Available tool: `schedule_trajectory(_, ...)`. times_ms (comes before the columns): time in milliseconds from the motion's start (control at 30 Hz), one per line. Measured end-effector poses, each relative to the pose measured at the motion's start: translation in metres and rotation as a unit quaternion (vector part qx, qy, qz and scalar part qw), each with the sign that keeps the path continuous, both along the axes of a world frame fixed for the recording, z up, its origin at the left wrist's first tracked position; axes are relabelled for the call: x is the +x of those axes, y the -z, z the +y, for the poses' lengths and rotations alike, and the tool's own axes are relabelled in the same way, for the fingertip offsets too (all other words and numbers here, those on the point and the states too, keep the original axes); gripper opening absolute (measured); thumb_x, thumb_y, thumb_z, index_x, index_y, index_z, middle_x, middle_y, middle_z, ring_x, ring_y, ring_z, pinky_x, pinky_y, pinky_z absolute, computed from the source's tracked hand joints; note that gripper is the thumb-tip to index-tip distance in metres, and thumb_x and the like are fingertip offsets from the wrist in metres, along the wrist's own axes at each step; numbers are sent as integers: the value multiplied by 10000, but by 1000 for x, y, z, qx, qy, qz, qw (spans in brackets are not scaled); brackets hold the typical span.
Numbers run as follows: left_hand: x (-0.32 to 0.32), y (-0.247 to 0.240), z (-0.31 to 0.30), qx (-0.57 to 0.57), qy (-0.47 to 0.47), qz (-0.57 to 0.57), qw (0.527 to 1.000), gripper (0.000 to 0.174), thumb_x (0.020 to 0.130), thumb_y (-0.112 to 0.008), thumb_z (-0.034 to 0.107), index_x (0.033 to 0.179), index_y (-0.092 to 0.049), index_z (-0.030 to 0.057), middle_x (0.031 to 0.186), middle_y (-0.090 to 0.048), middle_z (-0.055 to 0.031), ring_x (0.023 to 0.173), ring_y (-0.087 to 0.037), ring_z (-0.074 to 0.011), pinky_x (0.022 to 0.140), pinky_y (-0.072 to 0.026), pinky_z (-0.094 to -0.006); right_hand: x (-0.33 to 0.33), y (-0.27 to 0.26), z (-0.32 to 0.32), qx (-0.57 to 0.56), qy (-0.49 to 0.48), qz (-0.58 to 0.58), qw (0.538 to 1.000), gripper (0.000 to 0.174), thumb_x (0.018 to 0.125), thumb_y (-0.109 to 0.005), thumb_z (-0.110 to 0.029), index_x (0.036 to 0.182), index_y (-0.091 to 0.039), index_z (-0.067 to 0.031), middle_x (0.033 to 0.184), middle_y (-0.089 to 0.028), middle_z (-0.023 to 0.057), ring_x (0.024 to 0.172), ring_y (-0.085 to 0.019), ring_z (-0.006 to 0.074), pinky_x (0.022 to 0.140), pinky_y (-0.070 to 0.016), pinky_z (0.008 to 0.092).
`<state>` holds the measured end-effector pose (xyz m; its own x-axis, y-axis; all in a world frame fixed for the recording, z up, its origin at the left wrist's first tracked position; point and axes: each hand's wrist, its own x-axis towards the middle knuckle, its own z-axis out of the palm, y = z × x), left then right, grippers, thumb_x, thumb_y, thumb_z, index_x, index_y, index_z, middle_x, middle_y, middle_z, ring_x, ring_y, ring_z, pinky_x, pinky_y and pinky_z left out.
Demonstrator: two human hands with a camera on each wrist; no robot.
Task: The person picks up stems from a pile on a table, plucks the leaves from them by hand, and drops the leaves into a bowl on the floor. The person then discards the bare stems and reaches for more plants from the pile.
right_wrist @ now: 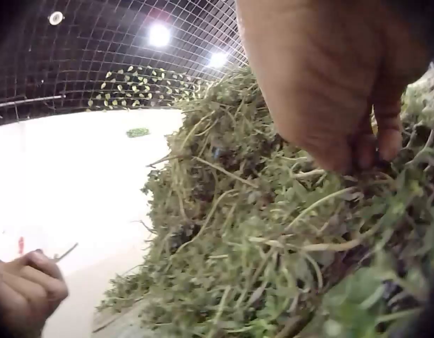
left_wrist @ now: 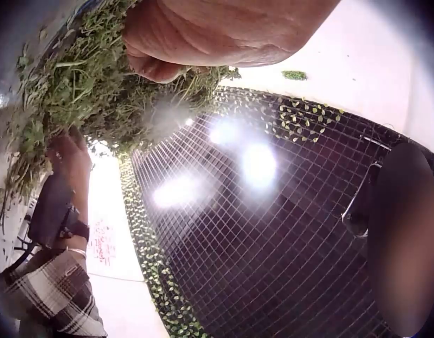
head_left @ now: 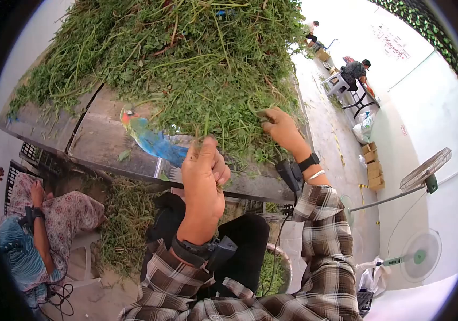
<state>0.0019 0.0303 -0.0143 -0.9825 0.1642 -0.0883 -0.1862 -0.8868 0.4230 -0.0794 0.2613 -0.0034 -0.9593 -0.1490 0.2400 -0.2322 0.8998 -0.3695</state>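
Note:
A big heap of green leafy stems (head_left: pixel 186 69) covers the dark table (head_left: pixel 101 134). My left hand (head_left: pixel 202 187), at the near edge, pinches a thin stem between thumb and curled fingers; that stem (right_wrist: pixel 66 252) also shows in the right wrist view. To its right, my right hand (head_left: pixel 285 134) has curled fingertips at the heap, pinching a stem (head_left: pixel 255 109). The right wrist view shows this hand (right_wrist: pixel 329 84) with its fingertips down among the greens. In the left wrist view my left hand (left_wrist: pixel 224 32) hides what its fingers hold.
A blue plastic piece (head_left: pixel 159 147) lies left of my left hand. Below the table are fallen greens (head_left: pixel 127 224) and a tub of leaves (head_left: pixel 288 267). A seated person (head_left: pixel 36 230) is at left; others sit far right, with boxes (head_left: pixel 374 168) and fans (head_left: pixel 420 255) nearer.

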Motion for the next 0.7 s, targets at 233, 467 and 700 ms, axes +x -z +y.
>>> schedule_trajectory(233,5,-10,-4,-44,13,7,999,122,898,-512,156,958,-511,50,566,-271,72,441,-243,-30,390,-207,-212,9,-38,-15,-202,20,39,978,264,772,-539,-68,1018,-598,4,862,-588,97,741,-574,163,677,-462,273)
schedule_trajectory(467,3,-13,-6,4,6,-12,1000,159,914,-477,146,972,-513,2,531,-253,75,422,-228,-23,377,-192,-198,-1,-75,29,-381,42,115,916,276,835,-507,-96,1076,-574,23,954,-602,97,711,-571,111,640,-489,232)
schedule_trajectory(700,3,-13,-9,-2,8,-13,1000,148,910,-480,140,962,-511,4,533,-256,77,419,-233,-20,375,-190,-197,31,-39,40,-99,63,9,993,613,749,-649,-201,1290,-406,-47,1269,-446,170,988,-553,225,799,-477,313)
